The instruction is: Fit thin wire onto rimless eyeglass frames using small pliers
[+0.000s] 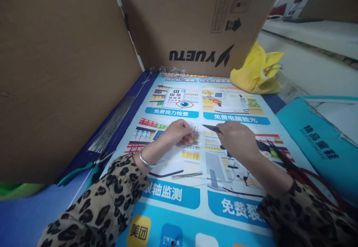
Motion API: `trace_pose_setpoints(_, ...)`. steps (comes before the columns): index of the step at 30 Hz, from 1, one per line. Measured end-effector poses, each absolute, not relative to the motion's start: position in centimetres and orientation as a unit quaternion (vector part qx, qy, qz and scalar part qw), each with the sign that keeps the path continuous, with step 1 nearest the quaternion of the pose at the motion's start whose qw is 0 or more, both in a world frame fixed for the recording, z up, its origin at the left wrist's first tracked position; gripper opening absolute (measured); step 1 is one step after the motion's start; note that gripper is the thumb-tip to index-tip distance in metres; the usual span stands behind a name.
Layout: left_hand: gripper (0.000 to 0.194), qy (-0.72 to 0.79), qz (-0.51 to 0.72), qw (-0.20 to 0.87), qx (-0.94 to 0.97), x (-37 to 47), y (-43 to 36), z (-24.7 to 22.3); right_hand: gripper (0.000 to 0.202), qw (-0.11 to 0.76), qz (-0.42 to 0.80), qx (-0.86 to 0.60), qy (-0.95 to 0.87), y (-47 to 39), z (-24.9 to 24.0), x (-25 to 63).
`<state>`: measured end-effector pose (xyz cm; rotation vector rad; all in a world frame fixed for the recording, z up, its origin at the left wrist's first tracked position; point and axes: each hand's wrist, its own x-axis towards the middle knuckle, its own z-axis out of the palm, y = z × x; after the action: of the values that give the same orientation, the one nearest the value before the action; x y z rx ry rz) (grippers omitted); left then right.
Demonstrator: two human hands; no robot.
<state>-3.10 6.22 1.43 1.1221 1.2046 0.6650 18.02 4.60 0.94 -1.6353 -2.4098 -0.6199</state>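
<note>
Cardboard (64, 79), one panel printed YUETU upside down, walls in the left and far sides of our blue bench (36, 215). A poster (179, 208) with Chinese lettering and pictured shelves covers the middle. At the right edge stands a turquoise box (313, 141); beyond it, a bunched yellow bag (251, 75) sits against the cardboard. Red-handled scissors (295, 169) lie beside our right leopard-print sleeve (307, 217). On the left rests a sheaf of straight wires (113, 126), green-handled pliers (95, 164) at its near end. Small wire loops (170, 70) cluster at the cardboard's foot, and loose strands (187, 175) lie on the poster between our forearms. Of our hands, the right hand (237, 137) is wrapped firmly around a dark, pointed tool (212, 128). Our left hand (180, 132) pinches a fine wire piece (198, 125) between thumb and forefinger, its other fingers curled. That piece sits over the poster, at the tool's tip; whether they touch, we cannot tell.
</note>
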Motion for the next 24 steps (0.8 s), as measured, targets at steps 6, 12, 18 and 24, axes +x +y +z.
trace_pose_setpoints(6, 0.008, 0.494, 0.279, 0.680, 0.464, -2.97, 5.96, 1.76, 0.020, 0.075, -0.185, -0.562, -0.803, 4.62, 1.06, 17.91)
trace_pose_setpoints(12, 0.019, 0.445, 0.293, 0.716, 0.450, -3.21, 5.95, 0.94, 0.018, 0.073, -0.167, -0.575, -0.798, 4.52, 1.24, 17.72)
trace_pose_setpoints(18, 0.017, 0.433, 0.305, 0.732, 0.428, -3.10, 5.80, 1.06, 0.017, 0.067, -0.125, -0.587, -0.797, 4.43, 1.16, 17.37)
trace_pose_setpoints(24, 0.020, 0.425, 0.296, 0.730, 0.446, -3.18, 5.82, 0.94, 0.018, 0.070, -0.113, -0.598, -0.791, 4.46, 1.11, 17.38)
